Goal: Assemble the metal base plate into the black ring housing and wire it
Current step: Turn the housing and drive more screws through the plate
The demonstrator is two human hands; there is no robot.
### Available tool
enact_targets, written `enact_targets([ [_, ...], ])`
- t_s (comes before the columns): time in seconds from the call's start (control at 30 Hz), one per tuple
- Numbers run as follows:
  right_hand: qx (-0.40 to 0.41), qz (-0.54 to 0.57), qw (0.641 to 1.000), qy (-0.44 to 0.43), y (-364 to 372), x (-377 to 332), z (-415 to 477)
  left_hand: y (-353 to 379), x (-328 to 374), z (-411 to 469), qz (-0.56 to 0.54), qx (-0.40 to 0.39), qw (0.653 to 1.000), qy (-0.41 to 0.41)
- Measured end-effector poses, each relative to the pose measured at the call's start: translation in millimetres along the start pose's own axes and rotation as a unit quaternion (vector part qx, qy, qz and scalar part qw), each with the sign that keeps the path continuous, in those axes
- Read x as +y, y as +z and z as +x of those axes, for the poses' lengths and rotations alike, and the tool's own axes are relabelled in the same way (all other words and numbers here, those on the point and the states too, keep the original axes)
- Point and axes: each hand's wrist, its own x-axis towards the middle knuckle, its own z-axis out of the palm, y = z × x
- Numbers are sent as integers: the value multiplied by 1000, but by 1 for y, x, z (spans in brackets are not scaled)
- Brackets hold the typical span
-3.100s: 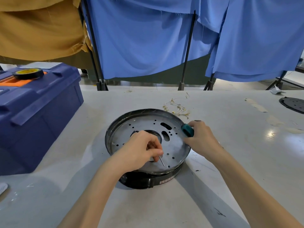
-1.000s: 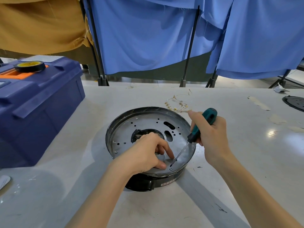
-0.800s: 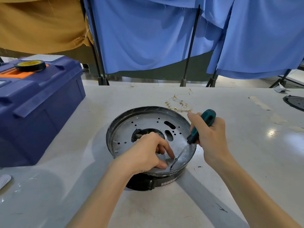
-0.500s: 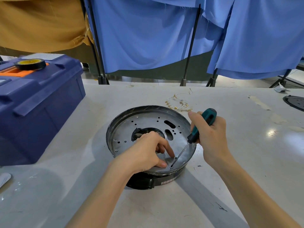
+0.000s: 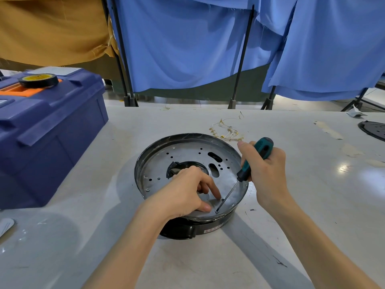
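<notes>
Since three seconds ago the screwdriver (image 5: 256, 155) has swung up from lying flat at the plate's right edge to a working slant, and its tip now sits on a screw (image 5: 217, 211) at the plate's lower rim. The right hand (image 5: 267, 174), right of centre, has its grip wrapped round the green-and-black handle. The left hand (image 5: 183, 195) has shifted from the shaft to the plate (image 5: 187, 154). Its grip is loose and holds nothing that can be seen, with its index finger (image 5: 214, 191) and thumb resting on the metal just beside the tip.

The plate lies seated inside the black housing (image 5: 187, 229) at the centre of the frame, on the bench (image 5: 302, 215). The wires (image 5: 226, 130) lie loose on the bench just above the housing, apparently not yet fitted. A blue toolbox (image 5: 48, 130) with a tape roll (image 5: 38, 80) on its lid stands at the left.

The step in hand looks to be driving this rim screw. To do it well, the shaft should probably come nearer upright so the tip stays in the head. The right hand would bear down while turning, and the left would keep the plate from rotating in the housing. The left fingers sit close enough to be caught if the tip slips.
</notes>
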Motion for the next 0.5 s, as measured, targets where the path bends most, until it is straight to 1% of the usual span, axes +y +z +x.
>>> enact_targets([
  [0.1,-6,-5,1000,-5,1,-4,-2,0,-1,1,-5,4,1000,3],
  [0.17,-21,-16,999,-24,2,-9,-6,1,-2,1,-7,4,1000,8],
  [0.27,-78,-49,993,-77,8,-20,-17,-1,-1,1,-27,-3,999,24],
  [0.33,-88,-101,987,-94,14,-26,-23,-4,0,-1,-65,-8,997,36],
  [0.4,-77,-144,982,-96,19,-29,-25,-10,2,-4,-124,-2,991,47],
  [0.5,-49,-164,979,-110,20,-31,-26,-14,7,-11,-227,-16,971,66],
])
